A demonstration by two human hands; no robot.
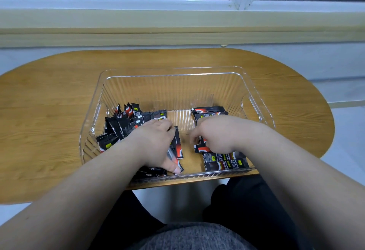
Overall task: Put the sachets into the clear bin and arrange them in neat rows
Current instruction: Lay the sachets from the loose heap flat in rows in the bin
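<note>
A clear ribbed bin (173, 76) stands on the wooden table. Inside it, black sachets with red and white print lie in a loose heap (122, 123) at the left, and stacked rows (225, 162) run along the right side. My left hand (156, 143) reaches into the bin near its middle, fingers curled round a sachet (177, 145) that lies lengthways. My right hand (215, 133) sits over the right rows and pinches a sachet (201, 148) at its left end. More stacked sachets (209, 111) show beyond my right hand.
The oval wooden table (49, 101) has bare surface left, right and behind the bin. A pale window ledge (177, 30) and window frame run along the far side. The bin's near wall lies almost at the table's front edge, above my lap.
</note>
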